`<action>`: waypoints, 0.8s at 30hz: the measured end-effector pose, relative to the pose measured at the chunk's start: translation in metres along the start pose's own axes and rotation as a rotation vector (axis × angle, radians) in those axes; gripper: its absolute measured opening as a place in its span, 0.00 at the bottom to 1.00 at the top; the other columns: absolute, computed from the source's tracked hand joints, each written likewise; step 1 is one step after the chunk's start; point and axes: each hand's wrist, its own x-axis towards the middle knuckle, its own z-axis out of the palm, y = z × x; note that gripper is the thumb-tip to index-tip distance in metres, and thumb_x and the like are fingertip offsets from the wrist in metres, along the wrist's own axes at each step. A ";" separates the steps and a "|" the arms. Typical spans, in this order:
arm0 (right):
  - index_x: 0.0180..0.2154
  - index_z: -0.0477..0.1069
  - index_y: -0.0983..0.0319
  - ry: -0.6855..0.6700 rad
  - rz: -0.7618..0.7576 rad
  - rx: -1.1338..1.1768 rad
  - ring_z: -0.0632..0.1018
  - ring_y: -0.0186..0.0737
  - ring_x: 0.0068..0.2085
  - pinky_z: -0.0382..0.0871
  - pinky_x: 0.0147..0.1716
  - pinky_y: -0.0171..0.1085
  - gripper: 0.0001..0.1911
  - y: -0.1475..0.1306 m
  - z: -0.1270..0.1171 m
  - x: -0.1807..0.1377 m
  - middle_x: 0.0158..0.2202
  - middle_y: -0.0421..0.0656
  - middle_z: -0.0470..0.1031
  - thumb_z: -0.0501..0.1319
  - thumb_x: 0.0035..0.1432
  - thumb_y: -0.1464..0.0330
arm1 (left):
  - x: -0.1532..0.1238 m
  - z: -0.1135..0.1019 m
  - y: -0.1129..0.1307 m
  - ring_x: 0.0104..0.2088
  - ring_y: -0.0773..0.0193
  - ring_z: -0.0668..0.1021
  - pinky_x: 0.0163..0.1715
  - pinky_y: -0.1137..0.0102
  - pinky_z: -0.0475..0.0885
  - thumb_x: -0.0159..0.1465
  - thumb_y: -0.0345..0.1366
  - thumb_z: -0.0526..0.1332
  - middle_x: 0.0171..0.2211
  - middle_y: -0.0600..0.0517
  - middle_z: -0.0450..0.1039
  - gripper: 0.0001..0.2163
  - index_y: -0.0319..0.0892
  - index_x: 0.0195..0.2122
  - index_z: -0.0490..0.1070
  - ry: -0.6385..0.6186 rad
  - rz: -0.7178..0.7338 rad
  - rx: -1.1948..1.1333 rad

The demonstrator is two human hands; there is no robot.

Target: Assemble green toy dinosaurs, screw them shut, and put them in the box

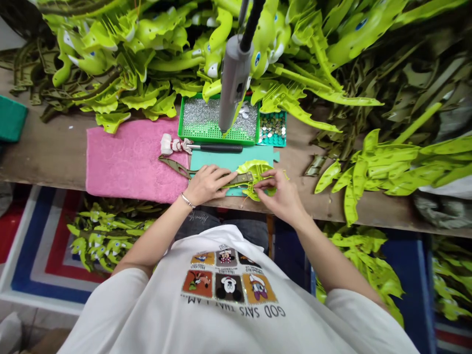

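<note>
My left hand (210,184) lies over a long olive-green plastic strip (177,167), fingers closed on it and holding it down on the teal mat (214,157). The strip's right end, with small holes, rests on a lime-green plastic shell piece (263,172) whose hollow side faces up. Over the right part of that shell is my right hand (278,194), its thumb and fingertips pinched together. What sits between those fingertips is too small to make out. A grey power screwdriver (234,73) hangs from a black cable just beyond the shell.
Behind the mat stand a green tray (180,132) of small screws and a teal tray (273,129) of round metal bits. A black-handled tool (221,147) with a cloth-wrapped end lies before them. A pink towel (121,157) lies left. Lime-green parts (165,39) are heaped behind.
</note>
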 end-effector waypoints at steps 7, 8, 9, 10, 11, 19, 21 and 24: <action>0.40 0.65 0.57 0.002 -0.117 -0.027 0.82 0.42 0.32 0.78 0.35 0.42 0.10 -0.004 -0.014 0.021 0.33 0.43 0.81 0.60 0.54 0.68 | 0.000 0.002 -0.001 0.42 0.57 0.76 0.39 0.64 0.70 0.68 0.37 0.59 0.49 0.45 0.79 0.19 0.43 0.60 0.70 0.134 0.030 0.020; 0.40 0.66 0.57 0.034 -0.131 -0.034 0.82 0.42 0.33 0.78 0.36 0.43 0.09 -0.002 -0.020 0.033 0.34 0.44 0.81 0.60 0.55 0.67 | 0.000 0.002 -0.001 0.42 0.57 0.76 0.39 0.64 0.70 0.68 0.37 0.59 0.49 0.46 0.79 0.19 0.43 0.60 0.70 0.143 0.032 0.021; 0.40 0.66 0.57 0.077 -0.144 -0.050 0.82 0.43 0.34 0.78 0.38 0.43 0.08 0.000 -0.025 0.047 0.35 0.44 0.82 0.59 0.55 0.68 | -0.001 0.002 0.000 0.42 0.57 0.76 0.38 0.64 0.70 0.68 0.37 0.59 0.49 0.46 0.79 0.19 0.43 0.59 0.70 0.149 0.032 0.020; 0.40 0.66 0.57 0.119 -0.158 -0.078 0.82 0.43 0.36 0.78 0.40 0.45 0.08 0.004 -0.030 0.061 0.36 0.45 0.82 0.59 0.56 0.69 | -0.001 0.001 0.000 0.42 0.58 0.77 0.39 0.64 0.70 0.68 0.37 0.59 0.49 0.46 0.79 0.18 0.43 0.59 0.71 0.152 0.030 0.018; 0.40 0.65 0.57 0.144 -0.173 -0.111 0.82 0.44 0.37 0.77 0.42 0.45 0.08 0.008 -0.033 0.076 0.37 0.45 0.82 0.58 0.55 0.70 | -0.001 0.001 0.000 0.42 0.58 0.77 0.39 0.65 0.70 0.68 0.37 0.59 0.49 0.46 0.79 0.18 0.43 0.59 0.71 0.150 0.028 0.015; 0.44 0.63 0.59 0.058 -0.205 -0.405 0.80 0.48 0.39 0.74 0.42 0.46 0.14 0.031 -0.019 0.132 0.38 0.50 0.80 0.57 0.53 0.74 | -0.001 0.003 -0.001 0.43 0.58 0.76 0.40 0.65 0.69 0.67 0.38 0.61 0.49 0.45 0.79 0.20 0.43 0.61 0.69 0.125 0.014 -0.003; 0.45 0.64 0.60 0.059 -0.198 -0.493 0.79 0.50 0.39 0.73 0.41 0.46 0.14 0.031 -0.016 0.134 0.39 0.51 0.79 0.56 0.55 0.74 | -0.002 0.004 -0.002 0.43 0.57 0.76 0.40 0.65 0.69 0.68 0.38 0.60 0.49 0.46 0.79 0.20 0.44 0.61 0.69 0.117 0.013 -0.011; 0.45 0.65 0.61 0.045 -0.183 -0.557 0.79 0.52 0.42 0.73 0.41 0.47 0.14 0.028 -0.017 0.137 0.39 0.51 0.79 0.56 0.56 0.74 | -0.001 0.005 -0.002 0.44 0.57 0.76 0.41 0.64 0.69 0.69 0.39 0.59 0.50 0.45 0.79 0.20 0.45 0.62 0.68 0.084 -0.004 -0.026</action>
